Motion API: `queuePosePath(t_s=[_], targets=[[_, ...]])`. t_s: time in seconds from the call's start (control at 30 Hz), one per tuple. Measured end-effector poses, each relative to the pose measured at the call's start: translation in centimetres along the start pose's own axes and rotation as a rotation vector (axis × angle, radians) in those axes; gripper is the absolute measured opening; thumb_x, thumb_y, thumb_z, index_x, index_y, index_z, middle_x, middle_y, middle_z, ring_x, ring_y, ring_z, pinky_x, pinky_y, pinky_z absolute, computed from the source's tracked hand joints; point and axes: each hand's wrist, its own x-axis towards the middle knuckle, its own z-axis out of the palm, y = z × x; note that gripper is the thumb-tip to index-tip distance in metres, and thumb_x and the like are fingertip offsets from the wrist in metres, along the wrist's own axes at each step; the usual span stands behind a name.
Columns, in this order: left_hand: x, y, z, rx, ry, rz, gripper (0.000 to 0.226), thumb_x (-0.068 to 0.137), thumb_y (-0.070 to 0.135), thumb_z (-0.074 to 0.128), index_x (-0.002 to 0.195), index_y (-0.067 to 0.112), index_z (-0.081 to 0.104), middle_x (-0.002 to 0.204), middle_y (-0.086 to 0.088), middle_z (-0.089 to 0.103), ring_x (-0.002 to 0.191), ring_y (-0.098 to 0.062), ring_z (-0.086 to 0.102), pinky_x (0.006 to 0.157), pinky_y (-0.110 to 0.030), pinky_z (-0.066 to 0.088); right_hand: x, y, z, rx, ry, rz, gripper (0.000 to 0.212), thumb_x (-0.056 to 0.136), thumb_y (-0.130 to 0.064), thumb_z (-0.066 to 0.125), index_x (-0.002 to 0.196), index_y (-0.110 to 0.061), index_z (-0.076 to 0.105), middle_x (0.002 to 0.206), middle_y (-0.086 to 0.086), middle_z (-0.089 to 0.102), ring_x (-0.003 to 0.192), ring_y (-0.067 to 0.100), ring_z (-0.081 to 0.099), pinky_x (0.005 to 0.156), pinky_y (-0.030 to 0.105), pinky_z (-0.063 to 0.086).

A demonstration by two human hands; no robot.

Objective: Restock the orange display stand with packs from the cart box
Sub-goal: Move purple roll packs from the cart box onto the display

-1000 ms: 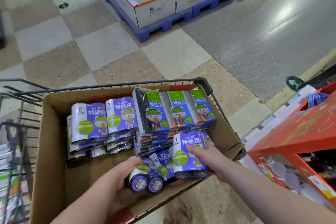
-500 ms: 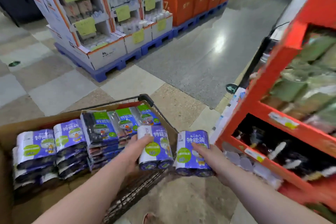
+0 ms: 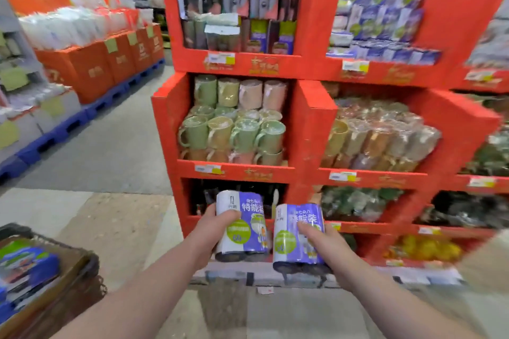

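Purple left pack (image 3: 242, 226) and right pack (image 3: 298, 237) stand upright, long axes vertical, grasped by left hand (image 3: 212, 231) and right hand (image 3: 323, 243).

My view is evenly, fairly brightly lit, shadows soft; motion blur smears the orange stand (image 3: 308, 124), worst rightward; the edges bow outward.

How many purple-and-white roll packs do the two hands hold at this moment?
2. One purple-and-white roll pack is held by the left hand, a second purple-and-white roll pack by the right hand. Blurred packs in the brown cardboard cart box are not counted.
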Motion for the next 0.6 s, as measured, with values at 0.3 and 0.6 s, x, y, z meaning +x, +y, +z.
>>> queuePosePath(t_s=[0.3,0.6], targets=[[1.9,1.4,15.8,0.160,-0.220,0.013,0.040,0.078,0.021,0.071,0.113,0.012,0.056,0.109,-0.018,0.068,0.085,-0.029,0.069,0.067,-0.034,0.058,-2.3,-0.6,-15.5,0.153,0.265,-0.099,0.032,0.087,-0.034,0.065,0.107,-0.009,0.068,0.086,0.010,0.076,0.075,0.027,0.073,0.063,0.034,0.057],[8.3,4.2,31.5,0.198,-0.464,0.042,0.041,0.082,0.012,0.066,0.121,0.004,0.053,0.101,-0.022,0.071,0.072,-0.030,0.070,0.057,-0.031,0.057,0.7,-1.8,-27.0,0.257,0.459,-0.131,0.033,0.088,-0.033,0.065,0.110,-0.008,0.065,0.092,0.010,0.075,0.070,0.020,0.073,0.057,0.025,0.054]])
